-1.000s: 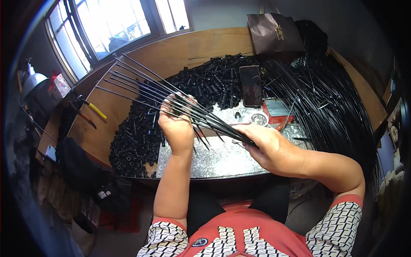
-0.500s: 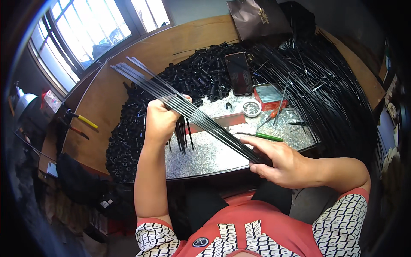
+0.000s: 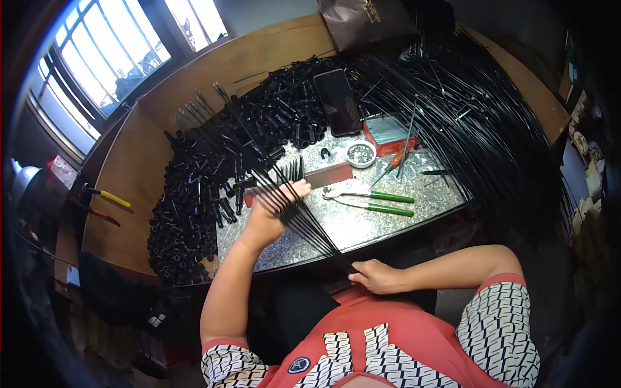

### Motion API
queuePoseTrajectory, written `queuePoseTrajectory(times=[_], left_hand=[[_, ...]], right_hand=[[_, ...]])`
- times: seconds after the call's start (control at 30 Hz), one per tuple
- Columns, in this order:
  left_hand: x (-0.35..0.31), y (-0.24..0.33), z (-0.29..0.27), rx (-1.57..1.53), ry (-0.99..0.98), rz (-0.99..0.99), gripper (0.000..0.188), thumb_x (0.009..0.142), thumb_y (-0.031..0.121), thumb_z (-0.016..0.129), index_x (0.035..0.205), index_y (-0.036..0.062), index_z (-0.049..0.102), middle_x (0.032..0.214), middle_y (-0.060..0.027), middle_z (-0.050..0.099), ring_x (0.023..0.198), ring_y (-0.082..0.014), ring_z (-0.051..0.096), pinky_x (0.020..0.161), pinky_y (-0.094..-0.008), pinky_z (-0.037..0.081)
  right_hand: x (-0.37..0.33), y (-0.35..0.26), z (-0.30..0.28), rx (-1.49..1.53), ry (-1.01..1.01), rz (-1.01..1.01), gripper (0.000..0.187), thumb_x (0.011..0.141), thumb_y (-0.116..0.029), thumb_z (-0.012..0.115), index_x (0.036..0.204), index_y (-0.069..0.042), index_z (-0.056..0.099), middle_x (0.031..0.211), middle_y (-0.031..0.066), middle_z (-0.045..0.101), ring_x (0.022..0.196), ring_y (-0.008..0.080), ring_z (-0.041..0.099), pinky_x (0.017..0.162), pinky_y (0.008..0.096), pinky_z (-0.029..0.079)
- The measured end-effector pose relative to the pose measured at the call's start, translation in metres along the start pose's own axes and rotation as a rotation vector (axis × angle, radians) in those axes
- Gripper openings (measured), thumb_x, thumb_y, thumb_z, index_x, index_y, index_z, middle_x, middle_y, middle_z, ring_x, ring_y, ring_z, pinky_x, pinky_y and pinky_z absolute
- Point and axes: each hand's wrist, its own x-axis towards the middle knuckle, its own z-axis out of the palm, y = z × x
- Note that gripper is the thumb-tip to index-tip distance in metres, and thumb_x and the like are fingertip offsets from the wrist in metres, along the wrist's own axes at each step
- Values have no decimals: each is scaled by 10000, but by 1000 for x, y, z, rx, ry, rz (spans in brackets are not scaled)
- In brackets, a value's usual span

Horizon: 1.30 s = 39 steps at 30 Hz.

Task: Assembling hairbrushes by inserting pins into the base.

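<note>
Slants across the near edge of the table (image 3: 354,233) as a fanned bundle of thin black rods (image 3: 318,236), probably light, springy and slippery, best taken partway along and at the gathered near ends, where enclosed by the left hand (image 3: 264,226) and pinched by the right hand (image 3: 378,277).

Coral-red short-sleeved shirt (image 3: 414,323); cream sleeves (image 3: 497,323) with a black interlocking geometric print, edged by plain red cuffs (image 3: 225,344); matching chest panels (image 3: 337,349); round dark badge (image 3: 299,365); black trousers (image 3: 291,313).
</note>
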Motion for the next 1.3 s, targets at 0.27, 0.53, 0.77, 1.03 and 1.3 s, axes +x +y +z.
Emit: queuePoseTrajectory(times=[0.27, 0.53, 0.77, 1.03, 1.3], left_hand=[[-42, 45, -1, 352, -473, -287, 1067, 588, 389, 872, 1454, 118, 310, 1550, -143, 218, 1450, -407, 16, 1170, -499, 101], [-55, 16, 74, 625, -350, -72, 920, 774, 578, 649, 1378, -62, 380, 1462, -220, 353, 1391, -362, 285, 1139, -484, 213], [-62, 17, 72, 664, -361, -83, 895, 755, 486, 672, 1403, -43, 353, 1479, -214, 333, 1400, -359, 278, 1153, -457, 197], [-64, 14, 84, 778, -310, -81, 841, 814, 485, 623, 1420, -22, 334, 1476, -224, 324, 1395, -370, 276, 1140, -486, 210], [-64, 24, 83, 664, -239, -111, 869, 671, 404, 811, 1377, 71, 427, 1446, -258, 341, 1361, -424, 316, 1114, -518, 278]], right_hand=[[29, 55, 57, -6, 12, -14, 297, 946, -227, 531, 1047, 50, 560, 939, 275, 623, 956, 458, 578, 823, 495, 463], [29, 60, 25, -391, -103, 149, 357, 930, -304, 546, 942, 46, 613, 928, 267, 647, 910, 442, 615, 802, 495, 490], [-5, -41, -44, -328, -17, -133, 288, 909, -221, 601, 1053, 12, 511, 794, 198, 646, 687, 403, 628, 592, 472, 497], [12, -40, -37, -356, 361, -514, 96, 883, -148, 604, 906, -60, 573, 778, 119, 601, 683, 314, 625, 573, 405, 505], [-11, -60, -72, -237, 505, -373, 103, 926, -93, 559, 976, -3, 562, 888, 167, 622, 802, 319, 648, 694, 346, 522]])
